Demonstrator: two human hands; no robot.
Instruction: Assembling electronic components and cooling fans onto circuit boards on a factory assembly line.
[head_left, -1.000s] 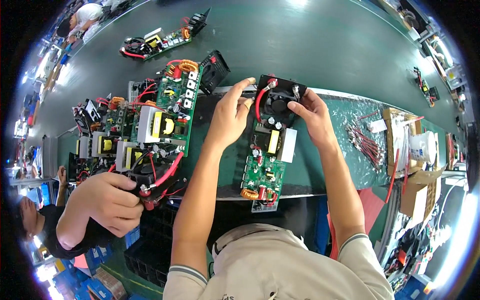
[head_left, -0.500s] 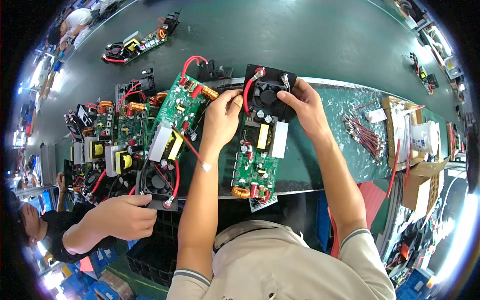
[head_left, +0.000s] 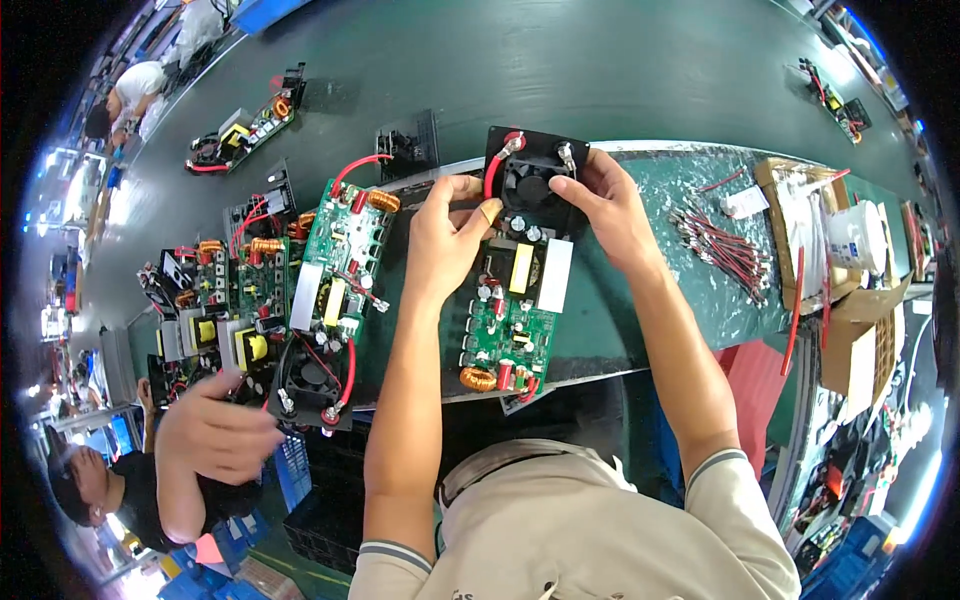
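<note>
In front of me a green circuit board (head_left: 512, 330) lies lengthwise, with a white heat sink, a yellow-wrapped transformer and a copper coil. At its far end is a black end panel (head_left: 538, 140) with a fan (head_left: 528, 184). My right hand (head_left: 612, 212) grips the panel's right edge, thumb over the front beside the fan. My left hand (head_left: 448, 232) is closed at the panel's left edge, finger and thumb pinching the red wire (head_left: 494, 178) that runs down from a terminal. What its fingers cover is hidden.
At left lies another fan-fitted board (head_left: 340, 240) beside several similar assemblies (head_left: 215, 300). A co-worker's blurred hand (head_left: 222, 430) is close by. Rightward are a bundle of red and black wires (head_left: 725, 250), a white tub (head_left: 855, 243) and a cardboard box (head_left: 862, 345). More boards sit on the far green surface.
The co-worker's hand has let go of the neighbouring board and drawn left; that board has settled lower. My left thumb now covers the red wire. My right hand keeps its grip.
</note>
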